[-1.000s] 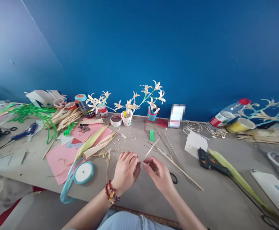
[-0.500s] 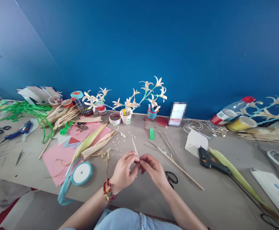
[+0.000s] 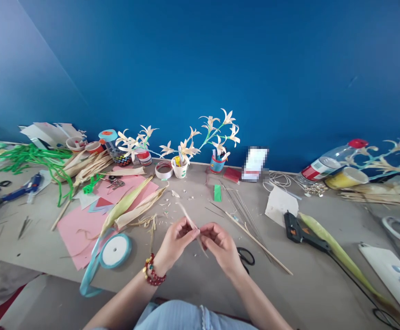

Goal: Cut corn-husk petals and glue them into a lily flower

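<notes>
A thin pale strip of corn husk (image 3: 187, 215) slants between my hands above the grey table. My left hand (image 3: 174, 245) pinches it between thumb and fingers, and its upper end sticks out beyond them. My right hand (image 3: 222, 247) is closed with its fingertips at the strip's middle; the lower end hangs between the hands. Beside my right wrist lie black-handled scissors (image 3: 246, 256), partly hidden by the hand. A roll of light blue ribbon (image 3: 115, 250) rests left of my left hand. Whole corn husks (image 3: 126, 206) lie beyond it on pink paper (image 3: 79, 233).
Husk flowers stand in a white cup (image 3: 180, 169) and a blue-red cup (image 3: 217, 165) by the blue wall. Wires (image 3: 243, 206) and a thin stick (image 3: 265, 245) lie to the right, near a black glue gun (image 3: 303, 233). Green strips (image 3: 35, 158) lie far left.
The husk strip has turned: its upper end leans further left, and a lower end now shows below my fingers. My fingertips have shifted slightly apart. The view has moved a little.
</notes>
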### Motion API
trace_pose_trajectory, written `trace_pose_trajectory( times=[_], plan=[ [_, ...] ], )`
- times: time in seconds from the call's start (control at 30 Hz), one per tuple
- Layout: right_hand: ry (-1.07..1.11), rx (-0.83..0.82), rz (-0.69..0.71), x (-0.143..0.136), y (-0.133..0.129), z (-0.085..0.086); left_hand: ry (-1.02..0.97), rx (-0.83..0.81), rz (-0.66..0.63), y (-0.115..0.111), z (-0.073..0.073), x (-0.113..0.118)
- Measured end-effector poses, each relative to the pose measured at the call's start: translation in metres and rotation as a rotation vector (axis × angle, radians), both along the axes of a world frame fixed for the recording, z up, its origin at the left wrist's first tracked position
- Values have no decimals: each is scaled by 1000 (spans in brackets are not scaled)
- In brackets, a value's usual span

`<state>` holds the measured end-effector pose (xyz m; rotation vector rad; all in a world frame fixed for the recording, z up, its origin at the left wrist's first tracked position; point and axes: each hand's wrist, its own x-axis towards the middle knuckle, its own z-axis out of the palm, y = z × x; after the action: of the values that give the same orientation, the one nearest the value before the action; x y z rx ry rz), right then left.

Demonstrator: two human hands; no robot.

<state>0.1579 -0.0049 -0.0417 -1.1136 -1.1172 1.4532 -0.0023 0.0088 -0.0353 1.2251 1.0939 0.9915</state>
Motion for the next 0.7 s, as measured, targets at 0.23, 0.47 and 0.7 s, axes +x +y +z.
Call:
trace_pose_trajectory(
  times=[0.23, 0.47, 0.7],
  plan=[
    [-177, 45, -47, 12, -7, -6, 118, -7, -145, 1, 1, -1],
    [-606, 159, -33, 44, -22, 0, 128, 85, -70, -1, 3, 0],
    [-1279, 321, -49, 94, -56, -2, 107, 96, -49, 3, 13, -7]
  ],
)
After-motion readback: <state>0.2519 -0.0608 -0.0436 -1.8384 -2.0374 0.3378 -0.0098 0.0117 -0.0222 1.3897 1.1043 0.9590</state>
